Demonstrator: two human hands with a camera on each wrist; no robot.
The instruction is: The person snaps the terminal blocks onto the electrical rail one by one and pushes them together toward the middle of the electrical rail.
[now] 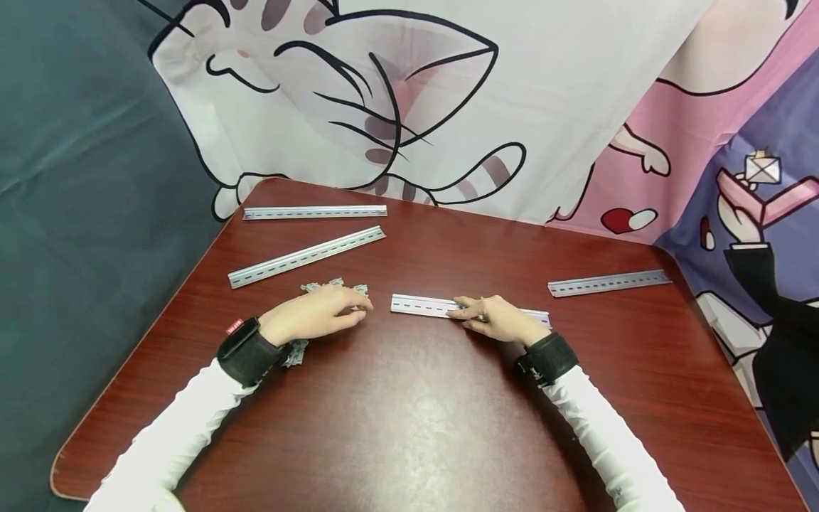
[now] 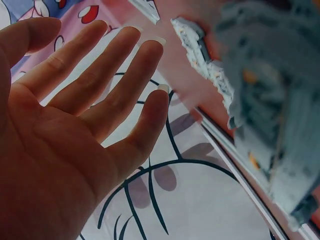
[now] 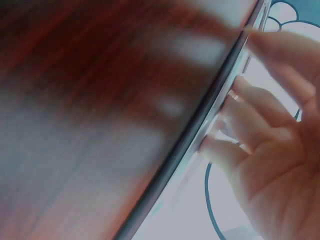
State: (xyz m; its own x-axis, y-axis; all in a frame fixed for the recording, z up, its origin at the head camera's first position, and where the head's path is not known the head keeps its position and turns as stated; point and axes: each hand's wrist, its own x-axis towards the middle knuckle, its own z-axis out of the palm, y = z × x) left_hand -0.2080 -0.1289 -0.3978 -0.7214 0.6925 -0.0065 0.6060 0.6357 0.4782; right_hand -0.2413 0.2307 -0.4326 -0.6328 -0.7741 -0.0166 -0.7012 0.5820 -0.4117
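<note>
A slotted metal DIN rail lies across the middle of the table. My right hand grips it right of its centre, thumb and fingers at its edges; in the right wrist view the fingers bend against the rail. To the left, my left hand hovers over a group of grey-green terminal blocks, which it partly covers. The left wrist view has this hand with fingers spread and palm bare, beside the blurred blocks.
Two more DIN rails lie at the back left, one along the far edge and one slanted. Another rail is at the right. Printed cloth hangs behind the brown table.
</note>
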